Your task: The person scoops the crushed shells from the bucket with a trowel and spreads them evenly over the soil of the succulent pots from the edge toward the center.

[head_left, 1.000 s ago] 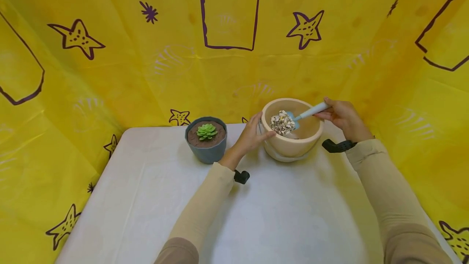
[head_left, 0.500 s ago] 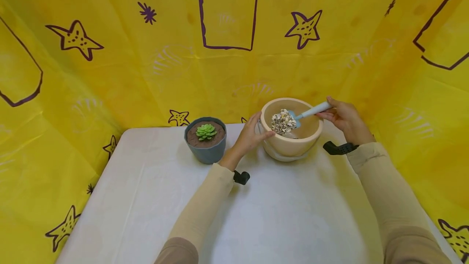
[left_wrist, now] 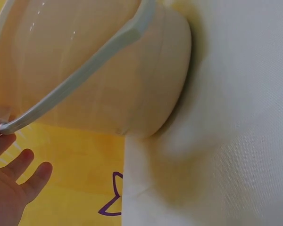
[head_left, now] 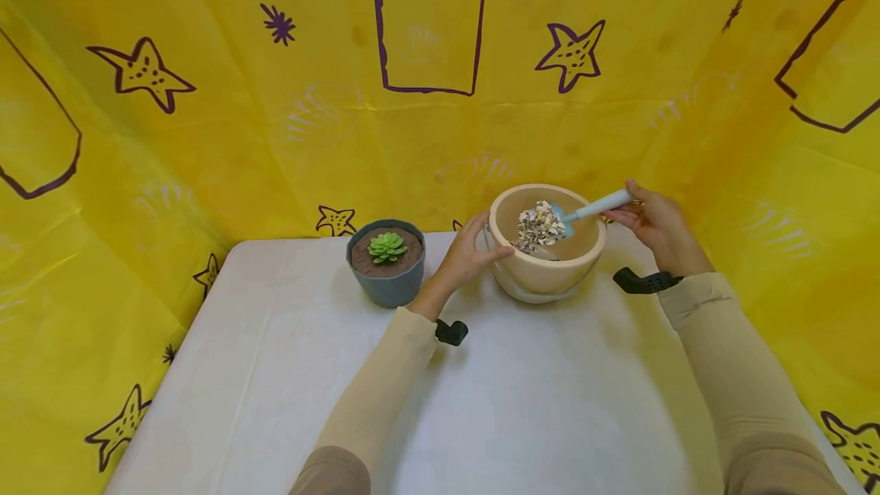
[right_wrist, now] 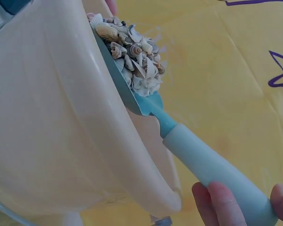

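the fingers (right_wrist: pixel 221 202) of the right hand (head_left: pixel 665 229) pinch the handle of the blue shovel (head_left: pixel 600 205), thumb opposed. the left hand (head_left: pixel 469 252) grasps nothing: its fingers are spread and mostly straight, touching the bucket's rim between 8 and 9 o'clock. the beige bucket (head_left: pixel 543 273) stands at the 1 o'clock side of the table (head_left: pixel 309 373).

change within the last 1 second: right hand and shovel have shifted slightly toward 2 o'clock, bringing the shells (right_wrist: pixel 137 56) from the 9 o'clock side to near the middle of the bucket mouth. bucket and left hand are essentially unchanged.

assessment: the blade carries a heaped load; loading appears complete, and the shift reads as a withdrawal stroke. whether blade and rim touch cannot be told. caution: tilting or knocking the shovel could spill shells.
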`<state>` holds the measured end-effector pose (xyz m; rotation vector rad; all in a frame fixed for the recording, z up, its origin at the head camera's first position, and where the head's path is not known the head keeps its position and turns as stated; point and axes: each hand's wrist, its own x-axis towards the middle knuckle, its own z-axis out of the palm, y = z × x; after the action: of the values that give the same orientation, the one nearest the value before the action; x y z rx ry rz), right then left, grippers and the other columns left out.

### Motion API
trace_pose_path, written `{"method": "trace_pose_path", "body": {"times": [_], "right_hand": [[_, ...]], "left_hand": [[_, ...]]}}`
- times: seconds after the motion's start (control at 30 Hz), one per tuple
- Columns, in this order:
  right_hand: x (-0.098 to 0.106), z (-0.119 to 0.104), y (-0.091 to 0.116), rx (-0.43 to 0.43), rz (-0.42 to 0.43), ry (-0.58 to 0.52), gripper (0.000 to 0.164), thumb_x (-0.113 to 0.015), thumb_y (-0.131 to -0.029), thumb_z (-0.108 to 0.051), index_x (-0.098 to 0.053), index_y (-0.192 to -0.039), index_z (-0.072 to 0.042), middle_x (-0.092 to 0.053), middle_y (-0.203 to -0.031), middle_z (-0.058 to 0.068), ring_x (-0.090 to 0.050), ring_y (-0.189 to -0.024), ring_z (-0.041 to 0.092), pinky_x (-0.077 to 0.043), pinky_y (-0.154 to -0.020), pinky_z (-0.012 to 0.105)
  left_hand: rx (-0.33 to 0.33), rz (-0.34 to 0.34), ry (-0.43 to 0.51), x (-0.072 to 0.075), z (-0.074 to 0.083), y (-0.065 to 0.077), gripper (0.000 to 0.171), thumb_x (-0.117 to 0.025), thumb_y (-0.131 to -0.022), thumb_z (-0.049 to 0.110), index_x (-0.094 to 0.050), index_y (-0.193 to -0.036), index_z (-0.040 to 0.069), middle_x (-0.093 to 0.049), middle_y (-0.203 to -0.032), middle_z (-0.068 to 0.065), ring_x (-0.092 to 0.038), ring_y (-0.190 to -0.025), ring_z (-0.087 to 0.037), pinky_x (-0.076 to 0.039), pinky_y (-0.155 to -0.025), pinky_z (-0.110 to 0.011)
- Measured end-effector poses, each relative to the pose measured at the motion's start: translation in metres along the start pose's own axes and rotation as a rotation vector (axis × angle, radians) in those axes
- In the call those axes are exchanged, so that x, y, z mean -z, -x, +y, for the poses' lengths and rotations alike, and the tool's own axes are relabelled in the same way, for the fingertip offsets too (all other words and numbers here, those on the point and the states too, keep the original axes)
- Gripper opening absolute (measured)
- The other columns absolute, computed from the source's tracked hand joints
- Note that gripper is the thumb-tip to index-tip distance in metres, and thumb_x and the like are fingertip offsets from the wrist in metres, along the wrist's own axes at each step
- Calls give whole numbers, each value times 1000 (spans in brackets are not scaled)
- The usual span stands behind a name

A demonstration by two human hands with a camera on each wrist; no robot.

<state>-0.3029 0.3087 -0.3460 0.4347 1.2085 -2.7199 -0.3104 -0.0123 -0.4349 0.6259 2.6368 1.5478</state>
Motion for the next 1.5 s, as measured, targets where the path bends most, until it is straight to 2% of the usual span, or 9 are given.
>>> {"method": "trace_pose_path", "body": {"times": [0.4,0.8,0.97,1.2,1.5], "right_hand": [[0,1,2,2,-12,0,15,-60,-93,-12,-64,-84,-1,-64,-77,18,-71,-71,32,-60,-65,43],[-2,-1,7,11,9,-51,10,-62,-92,-11,-64,-88,-2,-64,-79,18,-72,-71,34,-60,-66,44],[-4,-4,9,31,-17,-57,10,-61,-93,-10,-64,-90,-1,-62,-82,18,-71,-73,34,-60,-67,45],[-12,-8,10,36,-32,-54,9,-62,-92,-10,-63,-95,-2,-61,-85,18,-71,-76,34,-60,-70,45],[-20,-9,13,48,-20,-26,12,-68,-88,-10,-64,-98,-4,-62,-85,17,-71,-77,33,-60,-70,44]], "left_hand": [[-9,11,-34,0,-1,1,89,-75,-84,43,-31,-153,8,-30,-158,-16,-29,-147,-33,-29,-116,-55],[25,-3,-67,5,4,4,87,-73,-84,46,-32,-153,13,-31,-158,-11,-30,-146,-32,-31,-115,-57],[32,-6,-71,9,8,6,85,-73,-85,46,-34,-152,13,-31,-158,-12,-29,-146,-32,-31,-115,-57],[43,-5,-98,15,11,9,85,-72,-84,48,-34,-152,13,-32,-158,-10,-30,-146,-29,-31,-117,-51],[28,-5,-97,28,10,16,85,-71,-85,50,-34,-152,14,-30,-158,-10,-30,-146,-30,-32,-115,-55]]}}
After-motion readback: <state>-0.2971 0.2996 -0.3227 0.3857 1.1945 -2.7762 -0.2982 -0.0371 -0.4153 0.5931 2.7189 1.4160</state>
